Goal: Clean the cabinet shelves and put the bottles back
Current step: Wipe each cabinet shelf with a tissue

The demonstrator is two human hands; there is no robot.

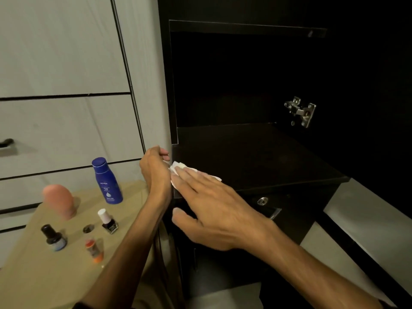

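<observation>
Bottles off the shelf, standing on tan surface at left: blue lotion bottle, pink bottle, three small ones nearer. Dark cabinet shelf bare; metal hinge on right wall. Right hand flat, fingers straight, pressing white cloth at shelf's near-left corner. Left hand cupped beside that edge, holding nothing visible.

Two bare forearms enter from bottom edge; no sleeves visible up to frame edge; left hand bare, no glove; right hand bare, no glove, knuckle tendons and veins standing out on back; short trimmed nails; wrists plain; right thumb nail visible.
</observation>
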